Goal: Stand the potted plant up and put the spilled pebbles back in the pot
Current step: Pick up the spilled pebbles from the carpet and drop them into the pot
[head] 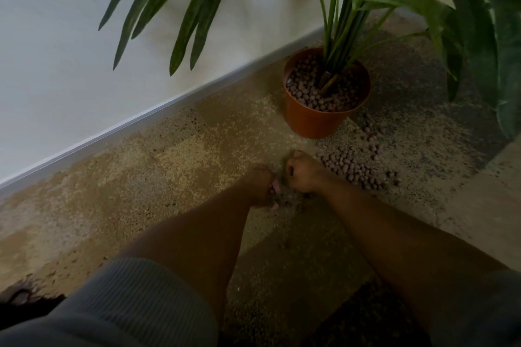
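The orange plastic pot (310, 124) stands upright on the floor near the wall. It holds a green palm-like plant (346, 8) and is filled with brown clay pebbles (318, 93). Spilled pebbles (352, 166) lie in a loose patch on the floor in front of the pot and to its right. My left hand (263, 186) and my right hand (303, 172) are down on the floor side by side, just left of that patch. Both have their fingers curled in. A few pebbles (289, 200) show in the gap between them, and what lies inside each fist is hidden.
A white wall with a pale baseboard (141, 121) runs diagonally behind the pot. The floor (169, 166) is speckled stone, tan on the left and greyer on the right. Long leaves hang low at the right (493, 65). A dark mat edge (366, 313) lies near me.
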Tool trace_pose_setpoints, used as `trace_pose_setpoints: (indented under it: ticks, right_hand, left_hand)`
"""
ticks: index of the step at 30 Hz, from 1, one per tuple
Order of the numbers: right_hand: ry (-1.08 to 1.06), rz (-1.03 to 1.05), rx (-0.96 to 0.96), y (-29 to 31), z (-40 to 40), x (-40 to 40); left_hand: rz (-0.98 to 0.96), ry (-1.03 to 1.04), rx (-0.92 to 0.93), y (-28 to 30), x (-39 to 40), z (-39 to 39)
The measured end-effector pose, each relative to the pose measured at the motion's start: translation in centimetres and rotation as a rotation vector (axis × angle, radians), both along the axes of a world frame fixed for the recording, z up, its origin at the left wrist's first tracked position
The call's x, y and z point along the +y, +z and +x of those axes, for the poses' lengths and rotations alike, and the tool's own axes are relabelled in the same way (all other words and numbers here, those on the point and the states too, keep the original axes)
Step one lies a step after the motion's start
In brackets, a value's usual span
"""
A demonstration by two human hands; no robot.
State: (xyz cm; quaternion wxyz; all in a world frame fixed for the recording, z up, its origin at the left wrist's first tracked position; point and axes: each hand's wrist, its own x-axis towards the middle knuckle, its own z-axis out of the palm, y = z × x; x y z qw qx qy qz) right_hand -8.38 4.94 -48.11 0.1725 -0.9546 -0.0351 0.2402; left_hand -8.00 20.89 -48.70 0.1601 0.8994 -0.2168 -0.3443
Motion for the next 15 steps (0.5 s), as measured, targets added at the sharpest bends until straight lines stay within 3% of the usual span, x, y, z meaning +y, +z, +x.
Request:
trace_pose_setpoints:
  ticks: [8, 15]
  right_hand:
    - [0.129, 0.092, 0.165, 0.6, -2.0, -0.2]
    - [0.15, 0.057, 0.025, 0.6, -4.4, 0.0]
  left_hand:
    - [-0.042, 0.086, -0.009, 1.1, 0.4, -0.5]
    - [0.022, 0.104, 0.008, 1.3, 0.4, -0.9]
